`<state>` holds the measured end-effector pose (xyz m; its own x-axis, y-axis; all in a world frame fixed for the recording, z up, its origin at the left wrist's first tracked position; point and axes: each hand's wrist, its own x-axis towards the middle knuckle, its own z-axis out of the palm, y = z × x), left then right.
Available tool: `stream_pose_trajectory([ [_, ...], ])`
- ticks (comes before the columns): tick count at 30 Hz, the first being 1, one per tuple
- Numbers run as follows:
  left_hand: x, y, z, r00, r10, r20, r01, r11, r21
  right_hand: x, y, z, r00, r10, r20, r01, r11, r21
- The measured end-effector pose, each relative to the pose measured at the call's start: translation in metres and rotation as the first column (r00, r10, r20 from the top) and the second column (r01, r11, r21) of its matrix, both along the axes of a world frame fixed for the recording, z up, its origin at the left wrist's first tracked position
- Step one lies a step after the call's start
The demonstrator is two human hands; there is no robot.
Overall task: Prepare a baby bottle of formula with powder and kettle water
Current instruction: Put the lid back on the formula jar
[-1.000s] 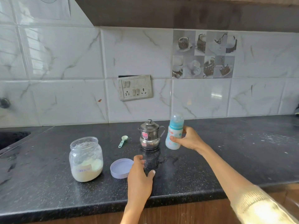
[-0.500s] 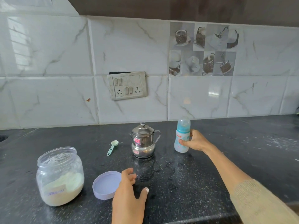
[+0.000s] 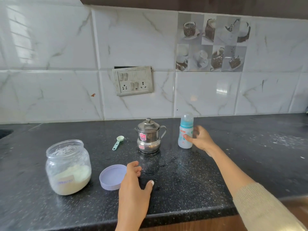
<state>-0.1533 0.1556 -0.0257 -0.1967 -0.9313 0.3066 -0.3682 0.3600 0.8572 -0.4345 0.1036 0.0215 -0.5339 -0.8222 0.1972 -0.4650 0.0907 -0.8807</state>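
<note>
A baby bottle (image 3: 184, 141) with a teal collar and a clear cap stands upright on the black counter (image 3: 191, 172), right of a small steel kettle (image 3: 148, 137) with its lid on. My right hand (image 3: 200, 140) is at the bottle's right side. Its thumb touches the bottle and its fingers are spread and blurred, off the bottle. My left hand (image 3: 135, 189) lies flat on the counter with fingers apart, beside a lilac jar lid (image 3: 111, 177). An open glass jar (image 3: 68, 167) of pale powder stands at the left. A green scoop (image 3: 118, 142) lies left of the kettle.
A tiled wall with a switch and socket plate (image 3: 132, 80) backs the counter. A sink corner (image 3: 4, 133) shows at the far left. White powder specks dust the counter at the right (image 3: 280, 140). The counter's front edge runs under my forearms.
The bottle was set down upright to the right of the kettle and my right hand's fingers have opened off it. My left hand stayed on the counter by the lid.
</note>
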Motion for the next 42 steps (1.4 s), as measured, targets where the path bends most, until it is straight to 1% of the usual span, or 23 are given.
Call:
stream_pose_trajectory([
  [3, 0.000, 0.003, 0.002, 0.998, -0.029, -0.059, 0.027, 0.999, -0.037, 0.018, 0.017, -0.004, 0.993, -0.098, 0.068, 0.107, 0.981, -0.159],
  [5, 0.001, 0.006, 0.004, 0.992, -0.040, -0.120, 0.033, 0.998, -0.054, 0.038, 0.030, -0.007, 0.995, -0.090, 0.052, 0.100, 0.969, -0.225],
  [7, 0.003, 0.011, 0.006, 0.978, -0.040, -0.202, 0.025, 0.997, -0.075, 0.062, 0.042, -0.012, 0.999, -0.025, 0.033, 0.033, 0.967, -0.254],
  [10, 0.009, 0.021, 0.008, 0.949, 0.008, -0.315, -0.053, 0.989, -0.135, 0.099, 0.058, -0.015, 0.989, 0.143, 0.035, -0.131, 0.964, -0.234],
  [13, 0.023, 0.037, 0.011, 0.914, 0.106, -0.392, -0.187, 0.967, -0.173, 0.134, 0.064, -0.017, 0.950, 0.311, 0.017, -0.305, 0.939, -0.157],
  [16, 0.048, 0.041, 0.013, 0.869, 0.237, -0.435, -0.367, 0.897, -0.245, 0.168, 0.062, -0.016, 0.904, 0.427, -0.027, -0.428, 0.902, -0.055],
  [18, 0.067, 0.036, 0.014, 0.839, 0.359, -0.409, -0.479, 0.843, -0.243, 0.187, 0.057, -0.017, 0.878, 0.477, -0.034, -0.477, 0.879, 0.009],
  [21, 0.096, 0.022, 0.017, 0.758, 0.559, -0.336, -0.643, 0.729, -0.235, 0.210, 0.049, -0.016, 0.859, 0.510, -0.046, -0.506, 0.860, 0.070],
  [22, 0.105, 0.017, 0.018, 0.734, 0.610, -0.298, -0.676, 0.697, -0.237, 0.216, 0.047, -0.016, 0.856, 0.514, -0.055, -0.508, 0.856, 0.092],
  [23, 0.113, 0.013, 0.018, 0.725, 0.642, -0.250, -0.688, 0.689, -0.228, 0.221, 0.044, -0.016, 0.855, 0.515, -0.067, -0.506, 0.855, 0.116],
  [27, 0.134, -0.001, 0.013, 0.772, 0.635, -0.010, -0.632, 0.766, -0.121, 0.237, 0.037, -0.018, 0.856, 0.489, -0.169, -0.453, 0.866, 0.212],
  [30, 0.141, -0.009, 0.008, 0.768, 0.627, 0.134, -0.618, 0.779, -0.104, 0.244, 0.034, -0.019, 0.850, 0.474, -0.230, -0.422, 0.874, 0.239],
  [37, 0.153, -0.029, 0.010, 0.799, 0.575, 0.176, -0.578, 0.815, -0.037, 0.244, 0.026, -0.019, 0.845, 0.432, -0.315, -0.353, 0.893, 0.280],
  [40, 0.155, -0.032, 0.007, 0.806, 0.561, 0.190, -0.559, 0.826, -0.068, 0.241, 0.026, -0.014, 0.828, 0.438, -0.351, -0.346, 0.891, 0.294],
  [42, 0.155, -0.030, 0.007, 0.795, 0.568, 0.216, -0.561, 0.822, -0.096, 0.239, 0.023, -0.006, 0.831, 0.453, -0.324, -0.375, 0.885, 0.274],
])
